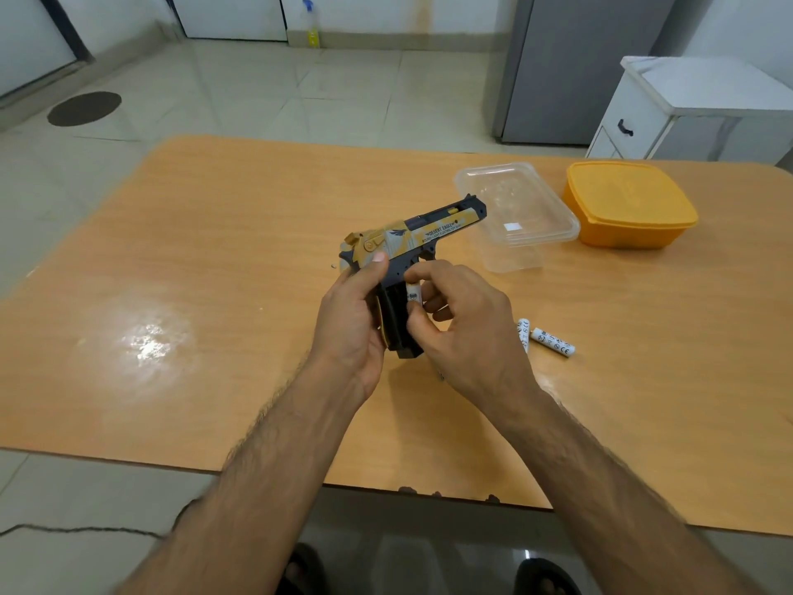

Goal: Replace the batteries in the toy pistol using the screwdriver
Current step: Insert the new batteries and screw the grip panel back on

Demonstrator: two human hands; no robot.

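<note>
Just above the wooden table (214,251), the toy pistol (412,238) is held up between both hands, barrel pointing away toward the clear plastic container (515,216). Wrapped round the back of the grip, the left hand (352,319) holds it, while the right hand (463,324) pinches a white battery (414,292) against the grip's side. Two more batteries (551,343) lie on the table just right of the right hand, near the orange container (626,204).

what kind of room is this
Probably a home kitchen or dining area: a wooden table, a grey fridge-like appliance by a white cabinet, food containers and a tiled floor.
</note>
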